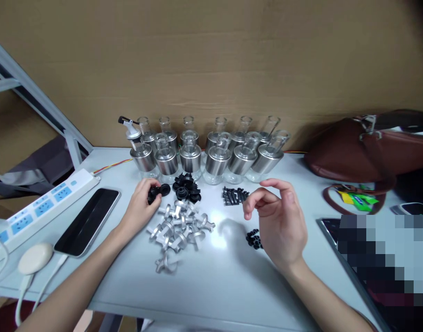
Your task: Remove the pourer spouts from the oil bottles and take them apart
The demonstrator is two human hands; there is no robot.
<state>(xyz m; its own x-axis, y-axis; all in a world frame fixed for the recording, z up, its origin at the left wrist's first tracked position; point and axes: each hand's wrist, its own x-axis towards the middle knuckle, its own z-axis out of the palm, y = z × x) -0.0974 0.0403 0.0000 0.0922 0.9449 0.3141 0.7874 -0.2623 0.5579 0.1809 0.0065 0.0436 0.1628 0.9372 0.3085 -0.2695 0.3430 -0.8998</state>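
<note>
My left hand [141, 203] rests on the table with its fingers curled round black ribbed stoppers [164, 189]. Just right of it lies a pile of similar black stoppers [186, 188]. In front of that pile, silver-grey pourer tops [180, 226] are heaped loosely. Raised over the table's right half, my right hand [282, 221] is empty, its fingers bent and apart. Beyond it lie small black spout pieces [234, 195], and tiny black caps [254, 239] are partly hidden beside it. Glass bottles with steel sleeves [216, 161] stand in two rows; the leftmost front one carries a pourer [131, 130].
A white power strip [45, 207], a phone [88, 221] and a round white charger [35, 259] lie at the left. On the right are a brown leather bag [356, 147], green-yellow packets [358, 200] and a dark, partly pixelated device [330, 228]. Cardboard [211, 60] rises behind the bottles.
</note>
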